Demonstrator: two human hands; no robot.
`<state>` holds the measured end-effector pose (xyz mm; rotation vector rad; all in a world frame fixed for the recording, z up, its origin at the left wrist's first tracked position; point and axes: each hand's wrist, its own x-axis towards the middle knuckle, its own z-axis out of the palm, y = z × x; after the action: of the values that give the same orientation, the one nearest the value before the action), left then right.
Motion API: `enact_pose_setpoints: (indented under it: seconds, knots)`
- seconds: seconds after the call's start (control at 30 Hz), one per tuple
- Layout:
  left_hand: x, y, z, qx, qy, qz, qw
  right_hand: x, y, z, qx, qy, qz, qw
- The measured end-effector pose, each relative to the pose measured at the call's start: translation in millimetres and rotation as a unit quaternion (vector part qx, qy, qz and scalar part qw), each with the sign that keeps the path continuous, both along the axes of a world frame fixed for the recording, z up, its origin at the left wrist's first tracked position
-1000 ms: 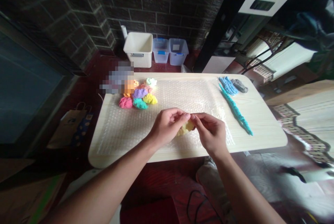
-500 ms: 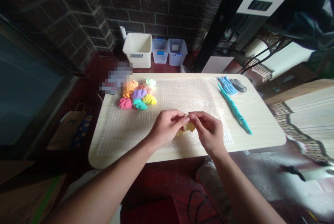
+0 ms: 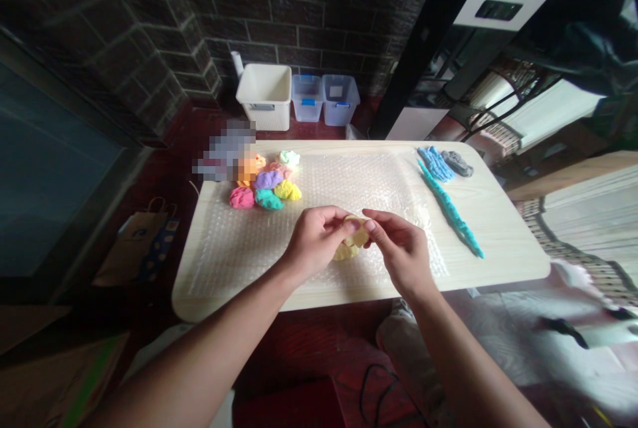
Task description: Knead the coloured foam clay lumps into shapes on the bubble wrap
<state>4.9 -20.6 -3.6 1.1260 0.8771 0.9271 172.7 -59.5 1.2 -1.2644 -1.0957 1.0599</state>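
My left hand point(image 3: 318, 236) and my right hand point(image 3: 403, 246) meet over the near middle of the table. Between their thumbs and fingers they pinch a thin, flattened piece of pale yellow modelling clay point(image 3: 357, 236). Just below it, more pale yellow clay point(image 3: 345, 253) rests on the bubble wrap point(image 3: 239, 248), partly covered by the held piece. Behind my left hand lie several clay lumps, among them a pink one point(image 3: 242, 197), a green one point(image 3: 269, 199), a purple one point(image 3: 268, 179) and a yellow one point(image 3: 288, 190).
On the table's point(image 3: 518, 242) right side lie a long teal clay roll point(image 3: 451, 210), a blue clay bundle point(image 3: 436, 163) and a grey lump point(image 3: 457, 163). A white bin point(image 3: 266, 109) and two clear boxes point(image 3: 308, 106) stand on the floor behind. A blurred patch covers the far left corner.
The pale yellow piece has tipped up and shows more of its flat face. My fingertips have moved slightly apart along its edges.
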Motion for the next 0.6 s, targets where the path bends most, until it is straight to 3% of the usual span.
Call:
enact_pose_setpoints:
  seconds: [0.1,0.27,0.47,0.6]
  knots:
    - [-0.1,-0.2,0.9,0.0,-0.001,-0.002,1.0,1.0,0.5,-0.3,0.004,-0.001,0.019,1.0]
    - [3.1,-0.5,2.5,-0.067,-0.042,0.004,0.997,5.1,0.2,1.2,0.031,-0.009,0.015,0.999]
    - [0.5,1.3,-1.1,0.029,0.008,0.018,0.999,2.6,0.0,5.0,-0.017,-0.004,0.03,0.999]
    - [1.6,0.5,-3.6,0.032,0.009,-0.002,0.999,3.9,1.3,4.2,-0.021,-0.015,0.033,0.999]
